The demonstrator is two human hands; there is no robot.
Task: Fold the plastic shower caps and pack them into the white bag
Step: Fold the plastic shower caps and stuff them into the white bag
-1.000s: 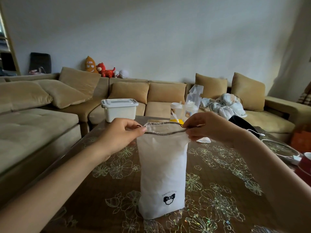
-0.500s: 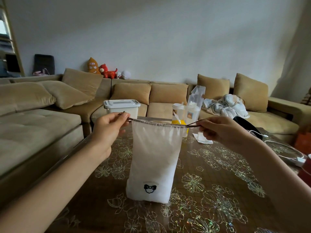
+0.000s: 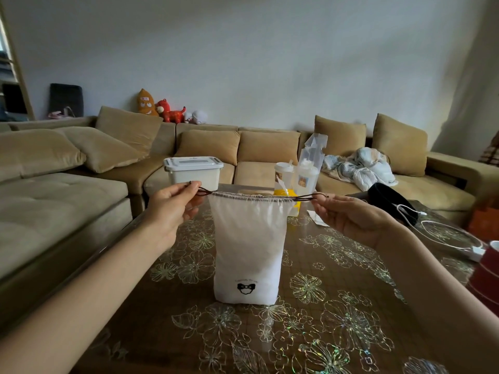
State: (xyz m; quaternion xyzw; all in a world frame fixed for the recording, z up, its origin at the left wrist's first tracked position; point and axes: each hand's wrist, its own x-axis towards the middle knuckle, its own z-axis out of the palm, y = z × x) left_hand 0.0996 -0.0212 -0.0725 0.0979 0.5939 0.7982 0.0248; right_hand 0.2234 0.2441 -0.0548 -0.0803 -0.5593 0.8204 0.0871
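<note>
Head view: the only view.
Bag [image 3: 248,247]: white, hanging between and below the two sets of fingertips. It is upright with its long axis vertical, mouth up and base at the table [image 3: 337,268]. A black bow print sits low on the side facing the camera.
Cord [image 3: 305,197]: dark, threaded through the puckered hem, with one end sticking out toward each hand.
Left hand [image 3: 170,209]: thumb and forefinger pinch the cord's left end just beside the hem, the other fingers curled below.
Right hand [image 3: 348,217]: fingertips pinch the cord's right end, a little further from the hem.
Beyond the left fingers: lidded white box [image 3: 193,172], close behind.
Beyond the hem: cups [image 3: 283,172], a yellow pack [image 3: 283,191] and a clear packet [image 3: 314,147], their lower parts hidden by the bag's mouth.
Under the right fingers: paper scrap [image 3: 316,218].
Right of the right hand: black strap [image 3: 388,201], white cable [image 3: 445,233], red cup [image 3: 484,276].
Far back: sofa [image 3: 256,147] with plush toys [image 3: 170,110].
Count: one bag, one cord, one box, two cups, three toys.
</note>
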